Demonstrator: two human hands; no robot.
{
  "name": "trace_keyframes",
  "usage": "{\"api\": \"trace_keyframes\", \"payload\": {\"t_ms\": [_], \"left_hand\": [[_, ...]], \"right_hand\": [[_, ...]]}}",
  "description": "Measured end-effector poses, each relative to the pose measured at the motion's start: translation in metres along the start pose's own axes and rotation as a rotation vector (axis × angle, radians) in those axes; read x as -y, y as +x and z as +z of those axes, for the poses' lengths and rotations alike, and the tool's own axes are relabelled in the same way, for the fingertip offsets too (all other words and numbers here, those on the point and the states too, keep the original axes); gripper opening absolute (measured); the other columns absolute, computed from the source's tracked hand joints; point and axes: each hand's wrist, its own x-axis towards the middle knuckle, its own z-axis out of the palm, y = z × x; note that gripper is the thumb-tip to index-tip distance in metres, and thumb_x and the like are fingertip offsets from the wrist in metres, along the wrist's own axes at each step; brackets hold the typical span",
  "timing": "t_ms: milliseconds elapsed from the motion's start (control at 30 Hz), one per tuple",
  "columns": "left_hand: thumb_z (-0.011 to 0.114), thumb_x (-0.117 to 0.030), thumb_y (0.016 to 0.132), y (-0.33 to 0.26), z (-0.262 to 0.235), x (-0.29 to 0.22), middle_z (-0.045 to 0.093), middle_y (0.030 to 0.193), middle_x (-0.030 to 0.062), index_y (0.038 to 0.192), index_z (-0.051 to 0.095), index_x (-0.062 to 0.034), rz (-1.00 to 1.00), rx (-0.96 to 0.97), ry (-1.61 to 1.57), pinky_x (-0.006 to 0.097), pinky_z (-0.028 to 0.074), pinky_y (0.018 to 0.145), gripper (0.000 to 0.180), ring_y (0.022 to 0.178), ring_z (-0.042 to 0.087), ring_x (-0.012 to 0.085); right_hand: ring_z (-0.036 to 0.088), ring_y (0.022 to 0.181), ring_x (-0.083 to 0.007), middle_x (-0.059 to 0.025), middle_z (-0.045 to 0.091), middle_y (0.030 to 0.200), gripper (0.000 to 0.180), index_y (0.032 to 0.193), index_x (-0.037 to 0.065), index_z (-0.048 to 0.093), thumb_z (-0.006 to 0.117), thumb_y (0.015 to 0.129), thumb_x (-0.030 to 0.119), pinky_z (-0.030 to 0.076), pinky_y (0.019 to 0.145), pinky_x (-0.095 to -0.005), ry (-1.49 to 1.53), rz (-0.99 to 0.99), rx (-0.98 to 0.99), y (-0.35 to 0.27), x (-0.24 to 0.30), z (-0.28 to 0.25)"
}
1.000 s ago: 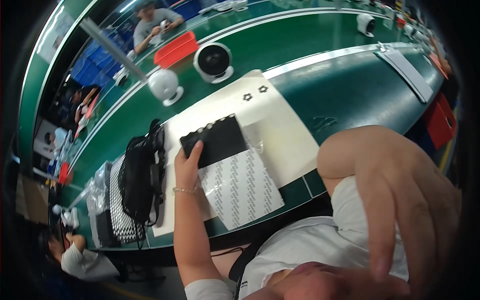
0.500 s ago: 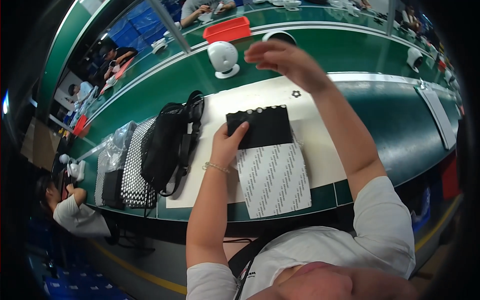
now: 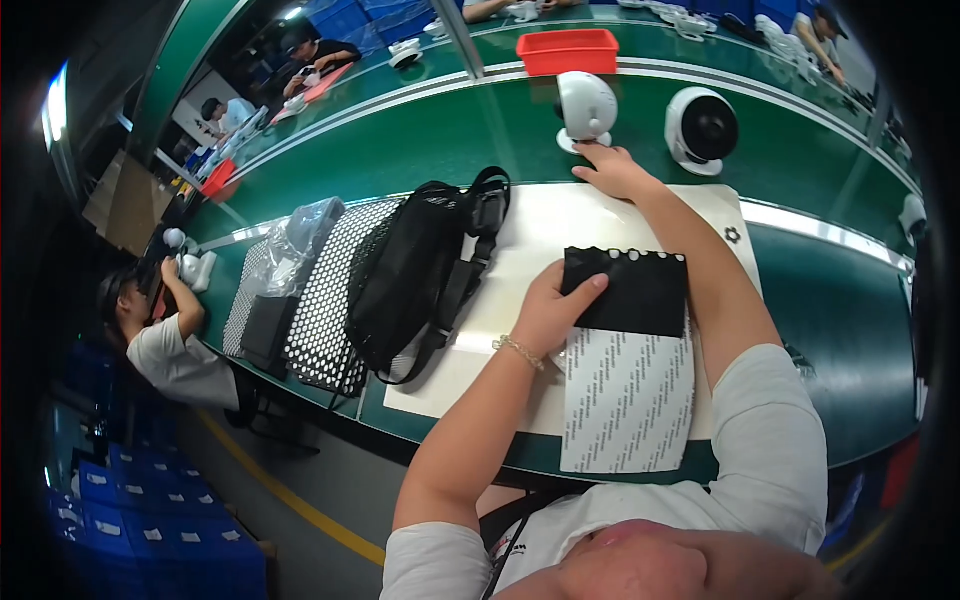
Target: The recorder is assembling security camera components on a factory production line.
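Note:
My left hand [image 3: 560, 307] grips a black sheet [image 3: 640, 290] by its left edge, thumb on top. The sheet's far edge is scalloped with small round white spots, and white printed backing paper [image 3: 628, 400] extends from its near side. My right hand [image 3: 620, 175] is stretched across the table to the green surface beyond. Its fingers are extended and apart, with fingertips at the round base of a white device [image 3: 588, 105] with a rounded head; whether they touch it I cannot tell. A similar white device with a black round front [image 3: 708, 125] stands to the right.
Left of the cream mat [image 3: 530, 215] lie a black strapped pouch [image 3: 410, 280], white-dotted sheets [image 3: 325, 290] and clear plastic bags [image 3: 300, 235]. A red bin [image 3: 568, 52] sits beyond the white device. A co-worker [image 3: 165, 340] sits at the left; others work across the line.
My right hand has come down from the air to the white device's base. My left hand still holds the black sheet. The whole view has shifted, so the scene sits farther right.

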Motion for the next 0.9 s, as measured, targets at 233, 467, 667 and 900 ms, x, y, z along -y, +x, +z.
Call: {"api": "trace_keyframes", "payload": {"t_ms": [233,467,667,900], "left_hand": [[0.061,-0.020,0.078,-0.001,0.000,0.000,0.058,0.087,0.0051,0.096,0.054,0.0031,-0.058,-0.014,-0.032,0.022,0.043,0.070,0.030,0.077,0.052,0.0091],[0.061,-0.020,0.077,0.000,-0.006,0.003,0.058,0.088,0.0049,0.095,0.054,0.0030,-0.033,0.008,-0.072,0.022,0.043,0.070,0.030,0.078,0.052,0.0092],[0.062,-0.021,0.077,-0.005,-0.006,0.006,0.055,0.080,0.0002,0.090,0.055,0.0005,0.303,-0.048,0.043,0.021,0.040,0.066,0.026,0.072,0.048,0.0075],[0.063,-0.010,0.074,-0.053,0.012,-0.026,0.055,0.073,0.0006,0.083,0.058,0.0005,0.472,0.039,-0.052,0.021,0.039,0.061,0.015,0.067,0.047,0.0072]], "right_hand": [[0.042,0.108,-0.0255,-0.0122,0.048,0.113,0.044,0.116,0.010,0.044,0.051,0.079,0.033,0.025,0.093,-0.0397,-0.131,0.137,-0.084,0.005,-0.005,0.009],[0.051,0.088,-0.0235,-0.0075,0.055,0.086,0.025,0.090,0.009,0.055,0.062,0.069,0.020,0.034,0.076,-0.0384,-0.231,0.015,-0.372,-0.020,-0.001,-0.018],[0.050,0.078,-0.0296,-0.0122,0.054,0.079,0.026,0.078,0.003,0.056,0.061,0.071,0.027,0.039,0.069,-0.0386,-0.018,-0.255,-0.596,-0.067,0.037,-0.081],[0.045,0.063,-0.0054,0.0013,0.051,0.065,0.028,0.075,0.004,0.056,0.060,0.077,0.032,0.036,0.057,-0.0204,0.755,0.259,-0.434,-0.149,0.093,-0.140]]}}
